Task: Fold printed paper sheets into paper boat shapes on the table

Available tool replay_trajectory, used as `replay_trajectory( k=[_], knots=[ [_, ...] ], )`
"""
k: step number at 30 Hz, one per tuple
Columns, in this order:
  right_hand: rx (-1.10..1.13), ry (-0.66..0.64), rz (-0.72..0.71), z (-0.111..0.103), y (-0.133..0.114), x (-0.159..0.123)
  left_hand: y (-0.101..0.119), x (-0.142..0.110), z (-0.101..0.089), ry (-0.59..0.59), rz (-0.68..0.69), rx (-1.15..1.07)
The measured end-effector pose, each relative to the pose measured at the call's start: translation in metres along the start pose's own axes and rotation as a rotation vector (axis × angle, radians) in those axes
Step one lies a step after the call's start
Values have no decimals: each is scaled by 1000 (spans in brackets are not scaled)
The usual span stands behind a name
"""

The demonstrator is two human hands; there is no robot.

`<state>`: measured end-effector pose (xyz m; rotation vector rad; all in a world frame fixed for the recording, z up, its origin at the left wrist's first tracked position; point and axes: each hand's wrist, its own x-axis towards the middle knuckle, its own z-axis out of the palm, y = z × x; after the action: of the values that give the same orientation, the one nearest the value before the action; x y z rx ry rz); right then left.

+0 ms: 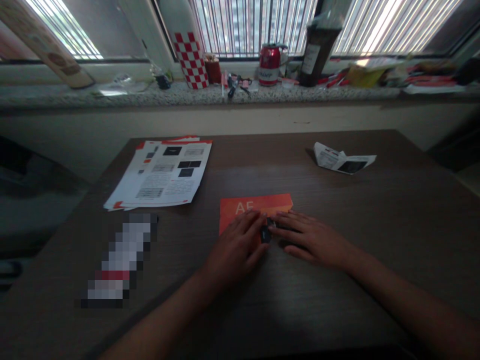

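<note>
An orange printed sheet [229,210] with large letters lies on the brown table in front of me, partly covered by both hands. My left hand [238,245] lies over its lower middle, fingers stretched out and thumb apart. From the other side, my right hand [313,237] rests flat at the sheet's right edge with its fingers spread. A small dark patch [266,234] shows between the fingertips; whether it is print or a folded part of the paper, I cannot tell. The sheet's lower edge is hidden beneath the hands.
A stack of printed sheets [168,175] lies at the back left. Nearer me is a blurred-out phone-shaped object [120,260]. A folded paper [343,161] stands at the back right. Beyond the table, the windowsill [150,97] bears a red can [269,65], a checkered bottle [191,60] and clutter.
</note>
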<state>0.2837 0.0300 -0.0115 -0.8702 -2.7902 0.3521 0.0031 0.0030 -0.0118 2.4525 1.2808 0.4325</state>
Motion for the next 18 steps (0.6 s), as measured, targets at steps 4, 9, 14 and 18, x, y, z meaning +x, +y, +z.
replay_trajectory(
  k=[4,9,14,18],
  knots=[
    [0,25,21,-1,2,-1,-7,-8,-14,-10,68,-11],
    [19,64,35,0,5,-1,-21,-26,-32,-49,121,19],
    [62,84,7,2,3,4,-36,-40,-27,-22,156,-38],
    [70,65,-18,1,1,7,-42,-42,-21,23,232,26]
  ],
)
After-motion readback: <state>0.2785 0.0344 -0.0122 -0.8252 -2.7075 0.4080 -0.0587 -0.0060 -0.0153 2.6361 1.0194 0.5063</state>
